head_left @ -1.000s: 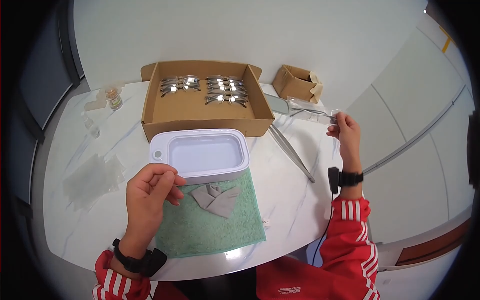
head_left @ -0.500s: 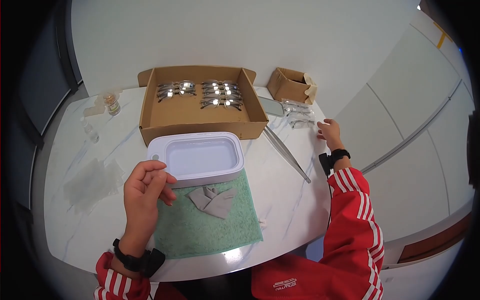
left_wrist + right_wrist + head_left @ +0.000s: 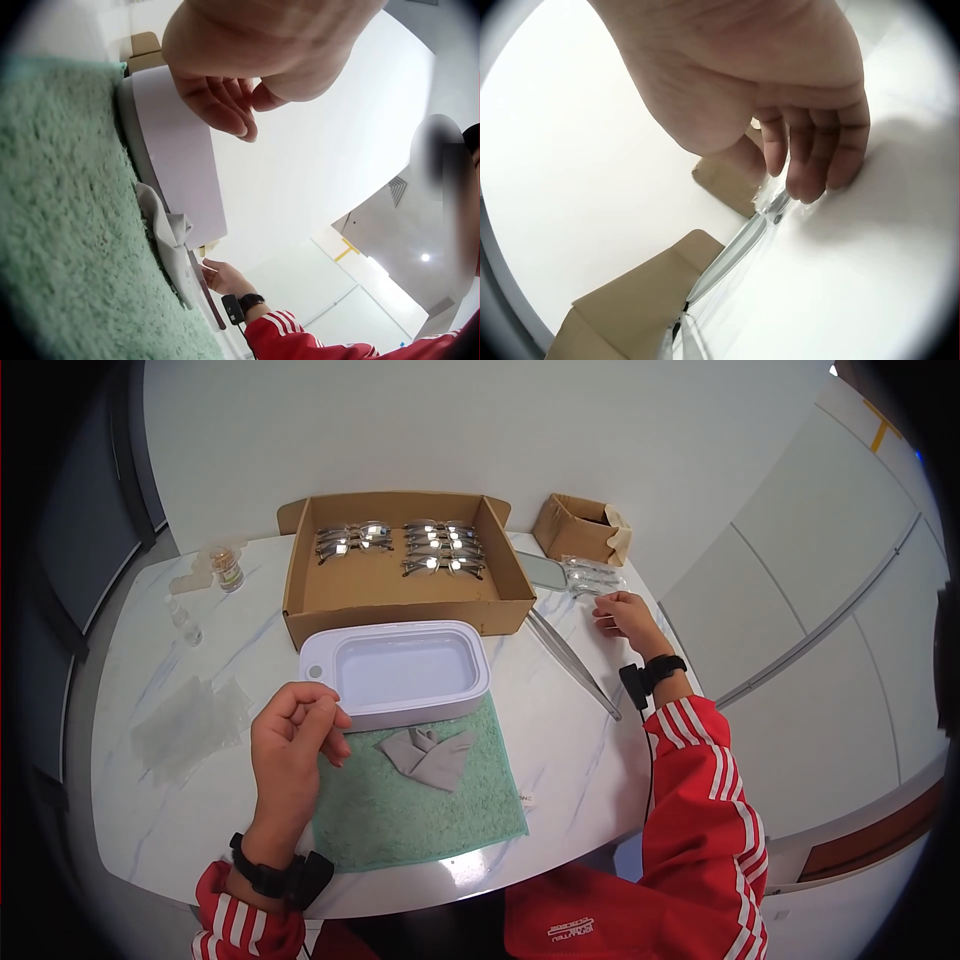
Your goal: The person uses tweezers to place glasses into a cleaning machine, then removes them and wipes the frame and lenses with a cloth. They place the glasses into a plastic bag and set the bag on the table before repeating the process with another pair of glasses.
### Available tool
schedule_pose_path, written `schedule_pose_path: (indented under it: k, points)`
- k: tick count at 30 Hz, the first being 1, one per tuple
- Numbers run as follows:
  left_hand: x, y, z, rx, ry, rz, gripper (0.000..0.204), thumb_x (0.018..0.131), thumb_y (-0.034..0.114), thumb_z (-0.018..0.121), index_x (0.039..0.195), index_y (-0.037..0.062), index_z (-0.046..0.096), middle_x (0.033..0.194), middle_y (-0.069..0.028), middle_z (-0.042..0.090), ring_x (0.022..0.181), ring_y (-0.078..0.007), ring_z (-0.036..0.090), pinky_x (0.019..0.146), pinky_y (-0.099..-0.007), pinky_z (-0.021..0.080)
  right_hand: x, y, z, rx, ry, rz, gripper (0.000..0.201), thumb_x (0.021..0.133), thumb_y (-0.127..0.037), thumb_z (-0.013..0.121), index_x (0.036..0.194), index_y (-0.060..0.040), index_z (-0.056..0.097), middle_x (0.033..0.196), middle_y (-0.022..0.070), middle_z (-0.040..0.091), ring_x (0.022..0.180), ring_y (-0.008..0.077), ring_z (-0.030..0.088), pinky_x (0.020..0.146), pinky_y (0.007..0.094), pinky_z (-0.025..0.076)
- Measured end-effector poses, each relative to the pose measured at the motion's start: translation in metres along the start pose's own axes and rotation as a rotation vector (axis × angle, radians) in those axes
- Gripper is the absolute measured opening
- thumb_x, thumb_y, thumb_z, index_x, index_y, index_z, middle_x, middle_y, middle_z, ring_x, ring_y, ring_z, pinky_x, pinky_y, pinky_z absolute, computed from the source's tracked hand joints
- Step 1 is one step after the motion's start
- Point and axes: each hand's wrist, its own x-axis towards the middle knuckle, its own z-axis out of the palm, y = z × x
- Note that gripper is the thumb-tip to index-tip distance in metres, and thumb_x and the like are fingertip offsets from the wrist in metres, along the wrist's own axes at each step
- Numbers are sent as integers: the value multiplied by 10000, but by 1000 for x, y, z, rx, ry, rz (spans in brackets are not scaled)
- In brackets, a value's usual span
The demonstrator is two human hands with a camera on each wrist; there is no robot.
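At the right side of the table, my right hand (image 3: pixel 622 615) is beside a pile of clear plastic bags with glasses (image 3: pixel 597 575). The right wrist view shows its bent fingertips right at the near edge of the clear plastic (image 3: pixel 769 196), thumb and fingers apart. My left hand (image 3: pixel 297 745) hovers with loosely curled fingers and holds nothing. It overlaps the front left corner of a pale lilac cleaner tub (image 3: pixel 405 715) in the head view. A folded grey cloth (image 3: pixel 425 760) lies on a green towel (image 3: pixel 415 825) in front of the tub.
Behind the tub stands an open cardboard box (image 3: pixel 410 610) holding two columns of glasses (image 3: pixel 442 545). Long tweezers (image 3: pixel 575 665), a grey-framed mirror-like plate (image 3: pixel 542 572) and a small carton (image 3: pixel 580 530) are right of it. Plastic sleeves (image 3: pixel 190 730), a spray bottle (image 3: pixel 185 622) and a jar (image 3: pixel 227 570) stand left.
My right hand has let go of the bagged glasses it held, drawn back, then moved leftward to the near edge of the pile. My left hand has barely moved.
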Motion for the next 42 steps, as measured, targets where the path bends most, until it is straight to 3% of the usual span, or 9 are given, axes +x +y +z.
schedule_pose_path:
  k: [4, 8, 12, 17, 22, 27, 29, 37, 42]
  points:
    - [-3, 4, 0, -8, -7, 33, 134, 1019, 157, 558, 999, 42, 624, 810, -36, 645, 598, -91, 570, 537, -241, 454, -42, -19, 20, -246, -139, -146, 444, 850, -389, 803, 1056, -23, 659, 938, 87, 700, 751, 166, 669, 657, 298, 533]
    - [-5, 6, -1, -10, -19, 76, 138, 1017, 158, 561, 1008, 37, 626, 813, -34, 639, 606, -88, 560, 547, -238, 448, -80, -16, 46, -619, -144, -370, 593, 780, -397, 848, 1153, 23, 658, 962, 159, 721, 822, 267, 697, 725, 340, 544]
    - [-4, 7, -5, -20, -1, 102, 146, 1016, 164, 566, 1020, 33, 628, 827, -32, 638, 615, -84, 561, 551, -236, 445, -91, -3, 55, -631, -116, -340, 523, 802, -310, 808, 1173, 26, 653, 976, 180, 727, 842, 304, 703, 739, 362, 555]
    - [3, 17, -27, -95, 50, 180, 161, 1012, 179, 577, 1039, 32, 637, 846, -27, 637, 626, -76, 557, 553, -229, 433, -115, 1, 35, -422, -121, -234, 396, 861, -206, 750, 1142, 46, 632, 935, 164, 703, 754, 215, 698, 635, 330, 556]
    - [23, 28, -50, -211, 104, 203, 184, 1011, 196, 574, 1067, 29, 628, 827, -15, 615, 615, -80, 533, 550, -234, 420, -126, -23, 14, -150, 65, -219, 287, 921, -221, 700, 1074, 2, 604, 889, 71, 643, 683, 139, 628, 533, 288, 485]
    - [36, 10, -65, -475, 168, 148, 205, 984, 239, 578, 1029, 42, 612, 796, -13, 573, 593, -97, 483, 524, -250, 370, -138, -95, 43, -267, 126, -488, 253, 907, -221, 708, 978, 5, 621, 866, 88, 657, 738, 197, 638, 625, 330, 514]
    - [37, 3, -71, -515, 183, 116, 206, 977, 243, 581, 1019, 44, 607, 799, -15, 570, 588, -99, 478, 520, -251, 364, -132, -116, 64, -718, 198, -816, 263, 861, -203, 741, 990, -3, 629, 906, 130, 670, 819, 298, 658, 730, 405, 530]
    - [35, -5, -71, -479, 211, 82, 202, 986, 240, 553, 1002, 42, 590, 777, -18, 535, 577, -111, 462, 510, -252, 352, -89, -147, 125, -1092, 182, -972, 201, 797, -147, 713, 918, -23, 610, 946, 171, 648, 897, 397, 662, 770, 497, 533]
    - [35, -10, -76, -464, 189, 67, 196, 993, 240, 537, 1000, 49, 582, 770, -9, 525, 578, -106, 451, 515, -249, 347, -73, -148, 129, -1116, 140, -920, 215, 802, -127, 741, 944, 4, 647, 975, 165, 673, 918, 376, 656, 801, 452, 526]
